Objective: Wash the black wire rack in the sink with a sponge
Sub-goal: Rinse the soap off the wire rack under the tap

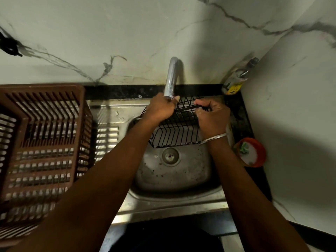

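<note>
Rack (pixel 174 131) in sink (pixel 163 200) below tap (pixel 171 77) — right hand (pixel 212 119) clenched on wire rim, left hand (pixel 160 110) curled at far edge, hold unclear. Likely sponge (pixel 244 148) in dish (pixel 259 151) — scrubbing apparently pending

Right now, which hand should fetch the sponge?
Right. The right hand is nearer the orange tub holding what looks like the sponge; the left hand grips the wire rack and could steady it.

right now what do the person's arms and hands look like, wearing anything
No sleeves or gloves are in view. The right hand has a thin silver bangle at its wrist. Nothing is worn on the left hand or its wrist.
</note>
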